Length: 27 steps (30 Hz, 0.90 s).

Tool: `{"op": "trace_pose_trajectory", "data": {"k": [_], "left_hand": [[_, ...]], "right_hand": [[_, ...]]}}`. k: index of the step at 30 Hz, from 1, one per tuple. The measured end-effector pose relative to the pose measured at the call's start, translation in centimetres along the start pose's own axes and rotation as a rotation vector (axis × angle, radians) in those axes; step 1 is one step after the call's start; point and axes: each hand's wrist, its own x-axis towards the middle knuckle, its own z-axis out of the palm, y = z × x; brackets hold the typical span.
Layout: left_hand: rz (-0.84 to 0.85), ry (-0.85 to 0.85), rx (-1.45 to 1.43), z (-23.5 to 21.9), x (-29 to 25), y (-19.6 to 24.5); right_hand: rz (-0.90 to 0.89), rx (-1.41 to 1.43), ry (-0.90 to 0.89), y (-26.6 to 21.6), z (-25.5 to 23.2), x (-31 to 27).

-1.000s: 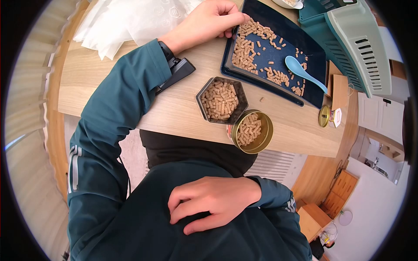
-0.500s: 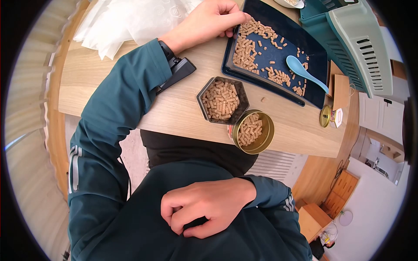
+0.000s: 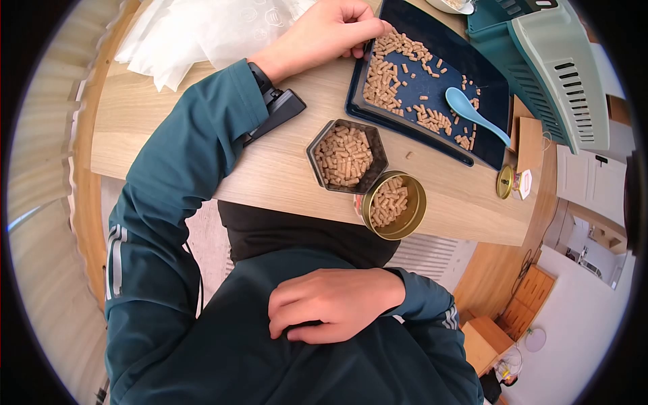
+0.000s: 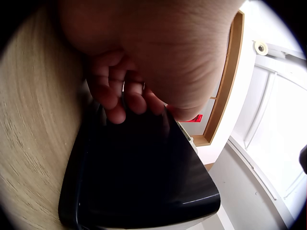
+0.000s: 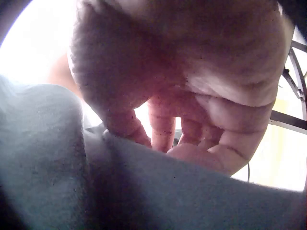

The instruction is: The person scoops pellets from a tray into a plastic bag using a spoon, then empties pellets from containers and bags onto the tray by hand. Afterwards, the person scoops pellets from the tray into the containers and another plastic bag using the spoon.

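Note:
My left hand (image 3: 329, 35) is at the near left corner of a dark blue tray (image 3: 432, 17), thumb over its rim and fingers curled against the outer wall. In the left wrist view, fingertips (image 4: 136, 103) lie along the tray's glossy dark side (image 4: 139, 167). Tan pellets (image 3: 383, 84) are scattered in the tray, mostly along its left and near sides, and a light blue spoon (image 3: 466, 108) lies among them. My right hand (image 3: 334, 304) rests on the front of the dark teal jacket (image 3: 283, 368), fingers loosely curled against the cloth with nothing seen in them.
A black hexagonal container (image 3: 310, 158) and a round gold tin (image 3: 420, 209), both holding pellets, stand near the table's front edge. White plastic bags (image 3: 192, 44) lie at the left. A teal-and-grey slotted carrier (image 3: 560, 74) stands behind the tray. One loose pellet (image 3: 409, 155) lies on the table.
My right hand slid down and left across the jacket, then came back up and right. My left hand stays at the tray's corner; the pellets and containers keep their places.

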Motion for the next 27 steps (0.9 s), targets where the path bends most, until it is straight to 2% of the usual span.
{"op": "trace_pose_trajectory", "data": {"k": [4,11,17,23,27], "left_hand": [[-0.004,-0.004,-0.022,0.2,0.1,-0.2],[0.018,0.001,0.007,0.0,0.2,-0.3],[0.031,0.001,0.008,0.1,0.1,0.0],[0.023,0.005,0.018,0.1,0.1,0.1],[-0.038,0.022,0.067,0.2,-0.4,1.2]], "right_hand": [[-0.003,0.02,-0.077,0.0,-0.6,-0.1],[-0.032,-0.005,-0.073,0.4,-0.3,1.0],[-0.041,-0.041,-0.021,0.3,0.5,1.6],[0.004,-0.29,0.148,0.2,1.7,2.1],[0.016,-0.128,0.027,-0.5,0.1,0.9]]}}
